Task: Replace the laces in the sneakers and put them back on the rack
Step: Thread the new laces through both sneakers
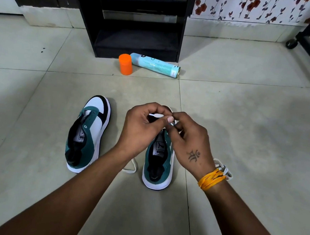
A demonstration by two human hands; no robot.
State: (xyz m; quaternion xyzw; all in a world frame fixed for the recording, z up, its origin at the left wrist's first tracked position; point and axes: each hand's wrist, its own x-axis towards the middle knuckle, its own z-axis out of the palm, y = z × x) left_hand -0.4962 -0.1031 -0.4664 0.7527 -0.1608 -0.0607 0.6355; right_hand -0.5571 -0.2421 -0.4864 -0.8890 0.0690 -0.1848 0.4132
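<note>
At frame centre, a flat white lace (157, 115) is pinched by both the left hand (140, 129) and the right hand (188, 143) above the teal-and-white right sneaker (159, 165); threading seems under way, and an eyelet must be found next.

Tiled floor (250, 122) carrying: two sneakers (87, 133) standing side by side | white lace (131, 167) lying between | orange cap (125, 64) standing | spray can (155, 65) lying | black rack (137, 33) standing behind.
</note>
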